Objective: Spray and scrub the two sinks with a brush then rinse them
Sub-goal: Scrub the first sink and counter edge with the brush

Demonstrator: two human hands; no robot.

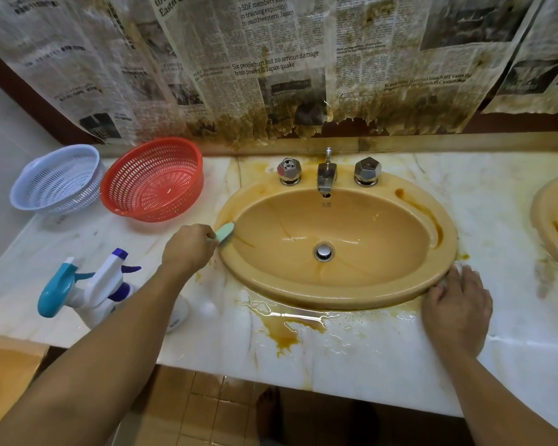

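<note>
Our left hand (187, 249) grips the plastic brush (225, 231), bristles hidden, on the oval sink (335, 297) rim; right hand (455, 310) lies flat.

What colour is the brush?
The brush is pale mint green, seen in the head view.

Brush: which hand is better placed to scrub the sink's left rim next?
Left. The left hand grips the brush against the left rim of the sink; the right hand rests on its near-right rim.
</note>
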